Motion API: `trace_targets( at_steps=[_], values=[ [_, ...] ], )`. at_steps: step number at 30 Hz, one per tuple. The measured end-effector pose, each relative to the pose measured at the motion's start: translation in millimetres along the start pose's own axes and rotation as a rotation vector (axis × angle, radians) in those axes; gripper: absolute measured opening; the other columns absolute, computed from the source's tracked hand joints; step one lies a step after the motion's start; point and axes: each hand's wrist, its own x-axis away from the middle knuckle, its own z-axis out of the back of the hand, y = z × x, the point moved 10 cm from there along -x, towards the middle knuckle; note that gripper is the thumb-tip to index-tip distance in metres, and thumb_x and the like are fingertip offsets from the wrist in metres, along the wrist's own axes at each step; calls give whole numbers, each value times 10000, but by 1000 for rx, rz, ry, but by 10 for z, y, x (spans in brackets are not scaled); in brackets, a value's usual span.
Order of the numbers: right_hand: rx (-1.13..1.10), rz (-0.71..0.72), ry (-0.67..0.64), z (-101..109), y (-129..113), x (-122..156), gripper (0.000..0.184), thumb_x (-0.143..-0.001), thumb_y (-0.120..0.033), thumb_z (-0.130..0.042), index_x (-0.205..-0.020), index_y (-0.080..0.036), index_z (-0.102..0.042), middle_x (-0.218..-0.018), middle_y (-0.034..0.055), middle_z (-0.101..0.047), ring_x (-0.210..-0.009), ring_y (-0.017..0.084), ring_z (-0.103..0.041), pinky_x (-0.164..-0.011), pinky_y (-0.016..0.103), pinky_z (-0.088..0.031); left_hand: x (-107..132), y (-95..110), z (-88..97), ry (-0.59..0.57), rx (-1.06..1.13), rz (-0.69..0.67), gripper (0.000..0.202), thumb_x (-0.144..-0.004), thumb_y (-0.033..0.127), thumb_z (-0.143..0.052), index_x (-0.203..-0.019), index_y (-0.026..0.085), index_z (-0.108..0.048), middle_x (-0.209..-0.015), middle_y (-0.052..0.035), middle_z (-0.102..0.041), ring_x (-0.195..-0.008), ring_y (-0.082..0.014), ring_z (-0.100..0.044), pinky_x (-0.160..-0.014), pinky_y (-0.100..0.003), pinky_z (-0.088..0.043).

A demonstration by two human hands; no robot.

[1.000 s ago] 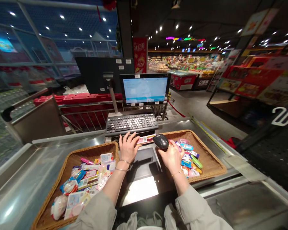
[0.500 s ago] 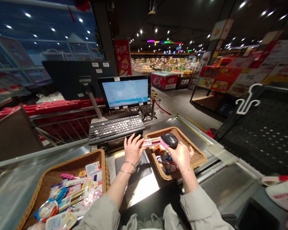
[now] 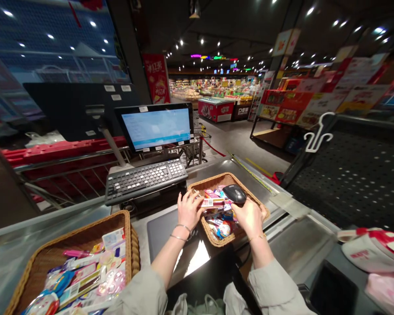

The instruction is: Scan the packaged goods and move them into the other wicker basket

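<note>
My left hand (image 3: pixel 189 209) pinches a small flat pink-and-white packet (image 3: pixel 213 202) and holds it over the near edge of the right wicker basket (image 3: pixel 213 234). My right hand (image 3: pixel 249 216) grips a black handheld scanner (image 3: pixel 235 193) just right of the packet, its head pointed at it. That basket holds several small colourful packets. A larger wicker basket (image 3: pixel 44 258) at the lower left is also full of packaged items.
A black keyboard (image 3: pixel 145 179) and a lit monitor (image 3: pixel 156 128) stand behind the hands on the steel checkout counter (image 3: pixel 292 245). A dark scanner plate (image 3: pixel 170 227) lies between the baskets. Red and white bags (image 3: pixel 374 251) sit at the right. Shop shelves fill the background.
The view has swung to the right. Both hands moved from in front of the keyboard to over the right basket, the left still holding the packet against the scanner.
</note>
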Motion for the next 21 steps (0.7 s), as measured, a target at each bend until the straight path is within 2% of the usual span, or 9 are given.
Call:
trace_targets(
  at_steps=[6, 11, 16, 21],
  values=[
    [20, -15, -24, 17, 43, -28, 364, -762, -415, -541, -947, -151, -712, -1016, 153, -705, -1076, 261, -591, -1038, 428, -282, -131, 206, -225, -6, 9, -10, 347, -830, 397, -627, -1171, 337, -624, -1333, -8, -590, -1301, -291, -423, -1127, -590, -229],
    [26, -31, -53, 21, 57, -54, 404, -759, -445, -545, -953, -132, -710, -1014, 179, -701, -1025, 276, -616, -926, 390, -387, -150, 186, -286, 5, -14, 41, 435, -852, 411, -581, -1265, 275, -569, -1411, -48, -518, -1316, -295, -409, -1136, -587, -226],
    [-1, -48, -104, -32, 11, -56, 419, -765, -479, -513, -890, -135, -718, -915, 184, -716, -874, 274, -661, -745, 342, -448, -76, 10, -48, 34, -25, 107, 388, -881, 395, -532, -1245, 268, -583, -1396, -58, -532, -1316, -298, -410, -1131, -609, -213],
    [-32, 12, -157, -104, -301, 42, 471, -749, -540, -522, -887, -138, -725, -873, 192, -718, -807, 275, -666, -671, 327, -446, 133, -216, 317, 82, -58, 189, 395, -871, 374, -555, -1256, 286, -569, -1415, -51, -512, -1344, -303, -377, -1138, -615, -186]
  ],
)
